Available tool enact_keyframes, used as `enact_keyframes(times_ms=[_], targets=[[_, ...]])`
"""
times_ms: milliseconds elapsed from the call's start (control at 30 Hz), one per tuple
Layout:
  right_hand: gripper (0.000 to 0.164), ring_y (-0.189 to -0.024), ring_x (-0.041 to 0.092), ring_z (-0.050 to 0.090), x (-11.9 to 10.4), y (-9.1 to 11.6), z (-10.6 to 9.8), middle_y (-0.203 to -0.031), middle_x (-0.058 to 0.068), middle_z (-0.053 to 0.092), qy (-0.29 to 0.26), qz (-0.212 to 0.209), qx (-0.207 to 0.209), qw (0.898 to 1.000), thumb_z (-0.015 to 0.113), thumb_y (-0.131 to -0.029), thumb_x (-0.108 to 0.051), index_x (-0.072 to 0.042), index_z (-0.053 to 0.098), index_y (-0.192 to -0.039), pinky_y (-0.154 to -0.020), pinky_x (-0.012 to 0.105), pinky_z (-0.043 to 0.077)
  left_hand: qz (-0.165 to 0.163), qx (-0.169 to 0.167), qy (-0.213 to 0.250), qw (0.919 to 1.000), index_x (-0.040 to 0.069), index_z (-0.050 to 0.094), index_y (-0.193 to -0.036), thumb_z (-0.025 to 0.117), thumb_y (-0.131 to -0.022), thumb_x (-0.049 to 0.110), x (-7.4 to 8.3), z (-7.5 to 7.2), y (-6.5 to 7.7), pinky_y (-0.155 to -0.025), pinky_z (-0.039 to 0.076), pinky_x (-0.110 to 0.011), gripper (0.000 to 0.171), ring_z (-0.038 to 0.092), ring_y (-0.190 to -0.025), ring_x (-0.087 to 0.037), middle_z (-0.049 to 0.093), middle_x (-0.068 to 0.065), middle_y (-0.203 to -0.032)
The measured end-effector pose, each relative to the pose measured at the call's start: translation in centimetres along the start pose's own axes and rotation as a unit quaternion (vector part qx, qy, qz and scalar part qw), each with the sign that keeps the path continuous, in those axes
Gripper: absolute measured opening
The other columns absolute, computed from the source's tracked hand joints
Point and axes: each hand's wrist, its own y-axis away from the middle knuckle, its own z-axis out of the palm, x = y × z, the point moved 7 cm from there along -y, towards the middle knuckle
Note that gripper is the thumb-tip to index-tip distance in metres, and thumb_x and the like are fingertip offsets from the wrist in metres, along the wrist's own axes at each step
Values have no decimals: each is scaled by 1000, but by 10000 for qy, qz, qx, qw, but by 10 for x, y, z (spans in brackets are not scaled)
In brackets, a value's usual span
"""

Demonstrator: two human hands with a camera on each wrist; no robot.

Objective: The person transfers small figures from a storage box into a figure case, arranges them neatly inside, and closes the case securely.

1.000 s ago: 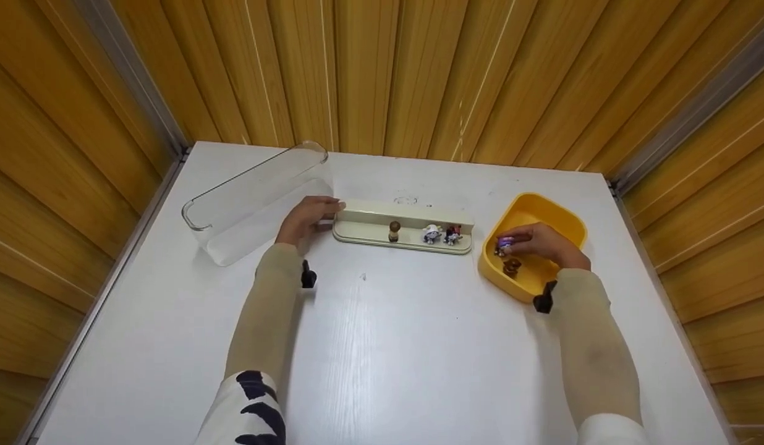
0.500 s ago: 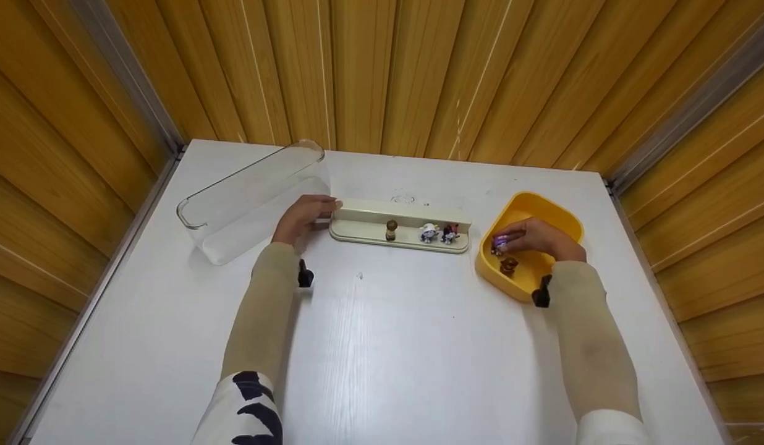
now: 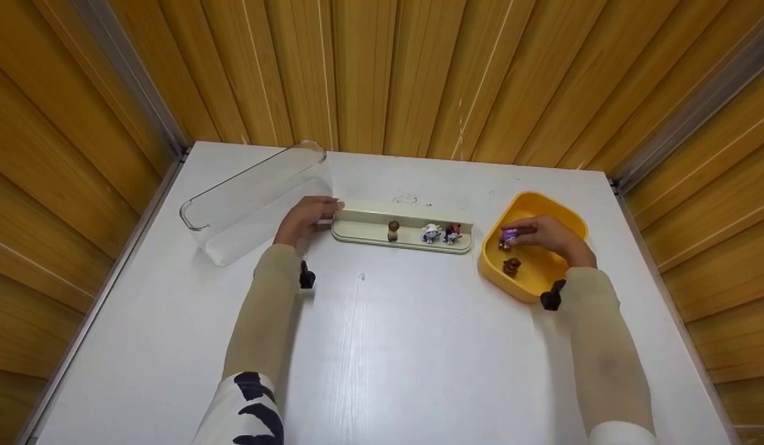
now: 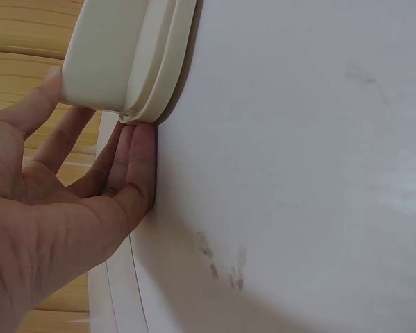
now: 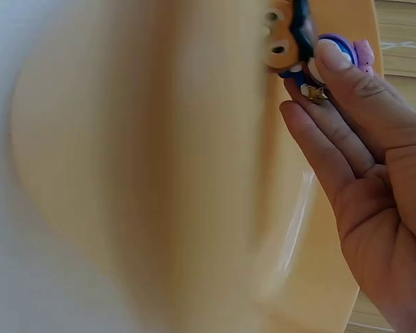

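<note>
In the head view, my left hand [image 3: 306, 216] holds the left end of a long cream display base [image 3: 363, 228], thumb on the raised back ledge and fingers against the end, as the left wrist view shows. On the base stand a brown-haired figurine [image 3: 393, 230], a white one [image 3: 431, 233] and a red-and-dark one [image 3: 452, 233]. At the right, my right hand [image 3: 546, 238] reaches into a yellow box [image 3: 573, 219] and pinches a purple toy figurine [image 3: 509, 235] between thumb and fingers. A brown figurine [image 3: 512, 266] sits on the box floor below it.
A clear, long cover [image 3: 252, 198] lies at the back left of the white table [image 3: 382, 346], close to my left hand. Wood-panelled walls [image 3: 382, 74] enclose the back and sides. The box wall [image 5: 194, 173] looms blurred before the right wrist camera.
My right hand has lifted slightly and shifted a little to the right inside the box, with the purple figurine in its fingers. The left hand keeps its place on the base.
</note>
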Motion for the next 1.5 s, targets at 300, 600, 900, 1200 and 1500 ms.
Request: enact_keyframes(times_ms=[300,600,900,1200,1500], targets=[[39,-126,36,58,-4,12,-13,-134,15,66,152,18,206,9997,71,-97,-22,-15,67,-136,-112,55,41,142,-79,33,9999,6,56,-143,73,-96,29,-1,1,-1,-108,47,-39,55,57,-127,-25,61,-10,-138],[41,-124,36,59,-17,21,-19,-133,16,66,325,63,240,9992,72,-97,-29,-17,67,-135,-111,58,41,25,-12,105,9999,6,57,-142,73,-96,27,0,1,-2,-108,47,-39,53,58,-125,-25,63,-9,-136],[45,-122,36,58,-32,29,-20,-134,15,65,556,12,323,9979,73,-95,-33,-18,66,-137,-109,59,42,-46,-1,92,9999,7,57,-142,73,-96,28,-1,1,0,-108,47,-38,53,57,-125,-23,62,-8,-135],[44,-118,33,57,-45,33,-21,-130,13,66,653,-74,359,9972,74,-95,-33,-19,67,-136,-108,57,44,-22,40,-2,10000,7,56,-143,73,-95,30,-2,0,1,-109,45,-38,56,56,-126,-24,61,-8,-138],[47,-114,31,58,-55,35,-20,-128,14,66,930,-215,324,9949,73,-95,-36,-18,66,-137,-105,56,46,71,-4,111,9999,6,58,-140,74,-95,28,-1,1,2,-109,45,-40,53,57,-125,-25,62,-10,-136]])
